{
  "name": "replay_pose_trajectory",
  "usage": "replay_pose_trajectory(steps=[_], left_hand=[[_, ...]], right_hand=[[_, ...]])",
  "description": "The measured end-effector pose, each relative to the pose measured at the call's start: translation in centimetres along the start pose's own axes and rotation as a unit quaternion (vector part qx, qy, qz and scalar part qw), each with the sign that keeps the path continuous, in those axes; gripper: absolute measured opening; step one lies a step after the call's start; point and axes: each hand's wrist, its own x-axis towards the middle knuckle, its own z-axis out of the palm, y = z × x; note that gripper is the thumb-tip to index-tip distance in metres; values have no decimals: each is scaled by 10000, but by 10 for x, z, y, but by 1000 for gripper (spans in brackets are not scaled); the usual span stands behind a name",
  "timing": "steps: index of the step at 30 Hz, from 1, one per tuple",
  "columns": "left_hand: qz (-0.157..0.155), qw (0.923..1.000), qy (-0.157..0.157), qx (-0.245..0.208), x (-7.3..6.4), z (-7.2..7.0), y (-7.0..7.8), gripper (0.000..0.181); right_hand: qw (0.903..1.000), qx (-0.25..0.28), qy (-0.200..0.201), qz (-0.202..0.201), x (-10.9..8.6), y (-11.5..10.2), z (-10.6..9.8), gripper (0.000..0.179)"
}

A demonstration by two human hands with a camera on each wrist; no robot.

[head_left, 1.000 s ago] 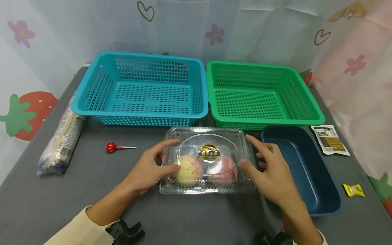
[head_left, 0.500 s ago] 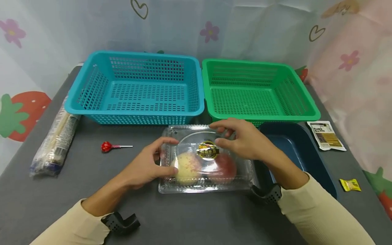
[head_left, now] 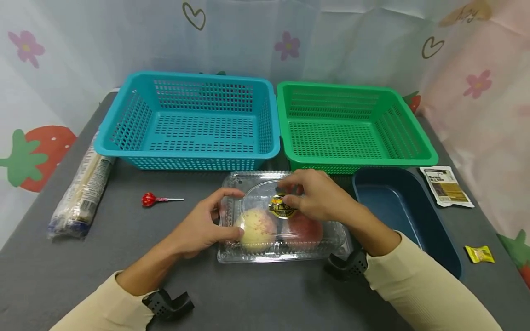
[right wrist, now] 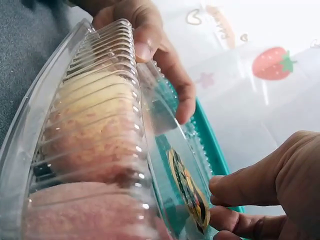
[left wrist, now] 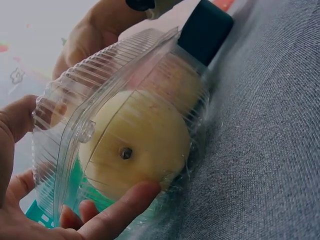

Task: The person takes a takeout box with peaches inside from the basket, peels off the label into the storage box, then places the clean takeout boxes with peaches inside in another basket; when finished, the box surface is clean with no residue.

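Clear 2-fruit box (head_left: 269, 258) in grip of left fingers (head_left: 228, 233), right fingers (head_left: 293, 201) at label (head_left: 279, 208), hold unclear.

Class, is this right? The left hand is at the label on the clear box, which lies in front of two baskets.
Not quite: the head view shows the right hand, not the left hand, at the label. The clear box does lie in front of the blue basket and green basket.

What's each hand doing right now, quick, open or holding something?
Left hand: holding the left end of the clear container.
Right hand: at the round label on top; open or pinching, can't tell.
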Motion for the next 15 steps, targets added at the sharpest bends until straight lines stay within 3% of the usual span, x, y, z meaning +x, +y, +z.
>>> replay_pose_trajectory(steps=[9, 15], left_hand=[[-56, 10000, 56, -50, 0, 1, 0, 67], [25, 10000, 60, -51, 0, 1, 0, 67]], right_hand=[[9987, 215, 4, 461, 7, 1, 1, 9], [9991, 174, 237, 306, 6, 4, 2, 11]])
